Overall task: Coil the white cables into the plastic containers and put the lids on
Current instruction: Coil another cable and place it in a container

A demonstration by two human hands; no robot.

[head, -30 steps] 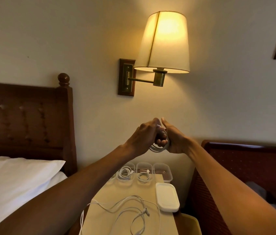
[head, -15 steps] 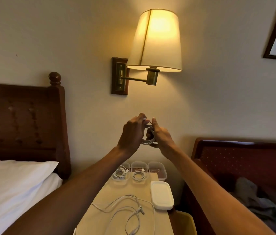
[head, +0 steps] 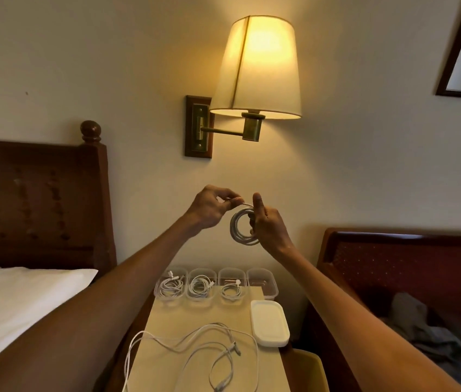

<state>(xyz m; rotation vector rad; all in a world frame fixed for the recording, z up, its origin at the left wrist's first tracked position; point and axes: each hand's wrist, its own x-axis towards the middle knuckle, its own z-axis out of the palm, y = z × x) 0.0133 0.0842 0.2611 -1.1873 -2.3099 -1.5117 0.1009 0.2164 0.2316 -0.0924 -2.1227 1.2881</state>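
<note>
Seen from the head, the hands were pressed close half a second ago and now sit a little apart. The right hand grips the round coil of white cable in the air above the tan surface. The left hand pinches its loose end.

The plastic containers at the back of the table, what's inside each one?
The three left containers each hold one coiled white cable. The rightmost container shows no cable, though its bottom is dim and unclear.
</note>
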